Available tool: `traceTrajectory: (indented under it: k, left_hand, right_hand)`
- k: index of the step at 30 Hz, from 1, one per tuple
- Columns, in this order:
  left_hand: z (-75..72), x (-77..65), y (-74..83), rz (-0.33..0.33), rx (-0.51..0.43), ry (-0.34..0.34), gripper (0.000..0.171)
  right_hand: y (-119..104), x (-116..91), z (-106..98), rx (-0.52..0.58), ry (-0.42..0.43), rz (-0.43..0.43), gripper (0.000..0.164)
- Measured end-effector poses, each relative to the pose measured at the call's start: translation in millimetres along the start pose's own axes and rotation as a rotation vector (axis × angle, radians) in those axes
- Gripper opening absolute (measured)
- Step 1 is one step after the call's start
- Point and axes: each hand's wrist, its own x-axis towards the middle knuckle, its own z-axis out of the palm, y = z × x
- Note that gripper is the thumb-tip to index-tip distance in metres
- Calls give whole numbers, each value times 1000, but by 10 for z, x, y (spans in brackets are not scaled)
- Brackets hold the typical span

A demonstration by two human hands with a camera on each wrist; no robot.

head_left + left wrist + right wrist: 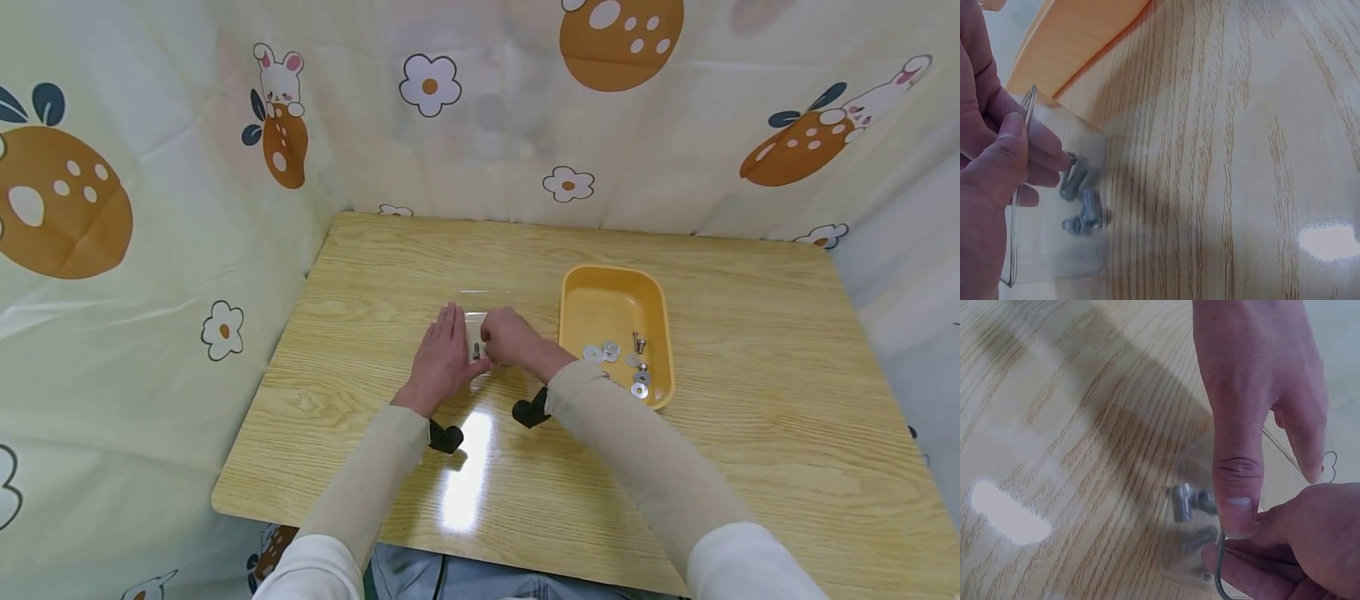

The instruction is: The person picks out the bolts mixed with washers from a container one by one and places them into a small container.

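A clear plastic box [473, 331] sits on the table between my hands, with several small grey metal pieces [1090, 209] inside, some looking like bolts. My left hand [444, 358] lies along the box's left side, its fingers straight. Its thumb [1239, 487] rests on the near rim. My right hand [513, 337] reaches in over the rim with curled fingers [1044, 147] close to the metal pieces. Whether those fingertips pinch anything is hidden from view.
To the right stands a yellow tray [570, 292] holding several washers [592, 354] and a few screws [637, 342]. My right forearm crosses its near corner. A printed curtain [487, 150] hangs behind and beside the wooden table [750, 375].
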Motion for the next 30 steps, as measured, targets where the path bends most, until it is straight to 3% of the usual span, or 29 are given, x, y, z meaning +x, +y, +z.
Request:
traceTrajectory:
  k: [8,14,23,30]
  left_hand:
    - [-23,-12,16,4,-18,-6,105]
    - [-37,-17,32,-10,-42,-38,107]
    - [-42,-22,37,3,-35,-21,106]
    - [-26,-12,47,19,-32,-11,107]
  right_hand:
    - [19,-67,-82,110,-21,45,32]
    - [80,-166,-170,250,49,41,24]
    - [224,-258,-272,671,9,122,24]
    - [349,-343,-340,739,-2,122,28]
